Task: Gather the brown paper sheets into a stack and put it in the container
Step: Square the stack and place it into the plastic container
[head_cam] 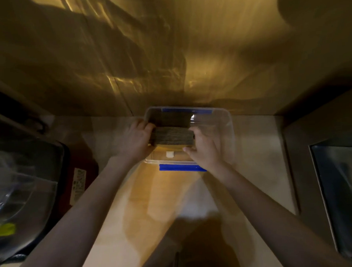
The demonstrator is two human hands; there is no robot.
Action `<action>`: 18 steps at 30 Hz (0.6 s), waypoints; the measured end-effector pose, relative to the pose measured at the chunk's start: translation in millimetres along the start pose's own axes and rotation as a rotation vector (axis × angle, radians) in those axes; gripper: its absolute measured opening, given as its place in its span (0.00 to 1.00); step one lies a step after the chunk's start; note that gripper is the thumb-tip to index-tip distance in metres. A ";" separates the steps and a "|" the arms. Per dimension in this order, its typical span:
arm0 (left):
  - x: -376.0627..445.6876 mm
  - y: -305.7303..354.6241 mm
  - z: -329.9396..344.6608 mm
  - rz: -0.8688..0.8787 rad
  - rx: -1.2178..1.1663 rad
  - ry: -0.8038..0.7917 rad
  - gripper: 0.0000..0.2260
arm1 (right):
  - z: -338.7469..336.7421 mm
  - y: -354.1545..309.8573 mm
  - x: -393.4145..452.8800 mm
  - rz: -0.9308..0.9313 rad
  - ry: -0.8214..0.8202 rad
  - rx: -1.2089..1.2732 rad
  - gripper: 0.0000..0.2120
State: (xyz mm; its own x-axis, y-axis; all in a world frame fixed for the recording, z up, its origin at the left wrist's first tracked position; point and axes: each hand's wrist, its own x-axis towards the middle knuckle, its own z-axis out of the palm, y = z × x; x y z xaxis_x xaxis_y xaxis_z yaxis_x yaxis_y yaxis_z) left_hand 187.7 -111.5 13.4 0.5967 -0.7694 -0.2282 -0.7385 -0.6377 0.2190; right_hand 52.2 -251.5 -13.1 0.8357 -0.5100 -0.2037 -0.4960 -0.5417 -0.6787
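Note:
A thick stack of brown paper sheets (172, 136) stands on edge inside the left half of a clear plastic container (225, 130) with blue clips. My left hand (137, 137) grips the stack's left end over the container's left wall. On the stack's right end rests my right hand (204, 147), pressing from inside the container. The stack's lower part is hidden by the hands and the container's near wall.
The container sits on a pale wooden counter (150, 196) against a shiny metal back wall (186, 50). A dark appliance with a clear plastic bag (19, 184) stands at the left. At the right rises a metal-sided box or appliance (338, 175).

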 end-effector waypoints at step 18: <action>2.7 -6.4 37.7 -0.153 -0.041 0.108 0.32 | 11.1 1.5 18.8 0.206 -0.045 0.290 0.28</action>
State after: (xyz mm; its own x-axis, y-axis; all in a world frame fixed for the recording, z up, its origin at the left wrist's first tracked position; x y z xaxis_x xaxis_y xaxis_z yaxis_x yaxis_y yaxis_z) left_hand 182.2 -108.1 -24.4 0.7328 -0.6615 -0.1594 -0.6246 -0.7469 0.2281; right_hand 69.8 -254.5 -25.8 0.7381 -0.5550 -0.3836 -0.5728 -0.2151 -0.7910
